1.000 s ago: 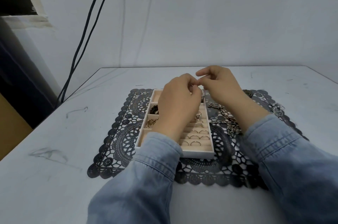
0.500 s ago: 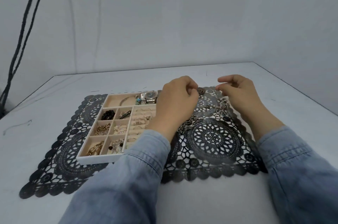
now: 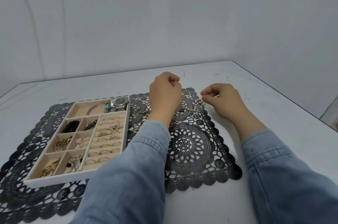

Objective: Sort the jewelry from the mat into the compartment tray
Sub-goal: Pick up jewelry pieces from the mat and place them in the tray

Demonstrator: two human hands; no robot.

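Both hands have come off the compartment tray (image 3: 60, 178) and drawn apart since a second ago, and now hover over the lace mat (image 3: 192, 147) to its right. The tray looks well filled, with a watch (image 3: 119, 103) in the far compartment and rings (image 3: 108, 139) along the rolls, so I judge the sort mostly done. Still on the mat are small metal pieces (image 3: 141, 111) just beside the tray, then the left hand (image 3: 164, 97), its grip curled though I cannot tell on what, a pearl spray (image 3: 197, 106), and the right hand (image 3: 225, 100) pinching just above it, whether on anything I cannot tell
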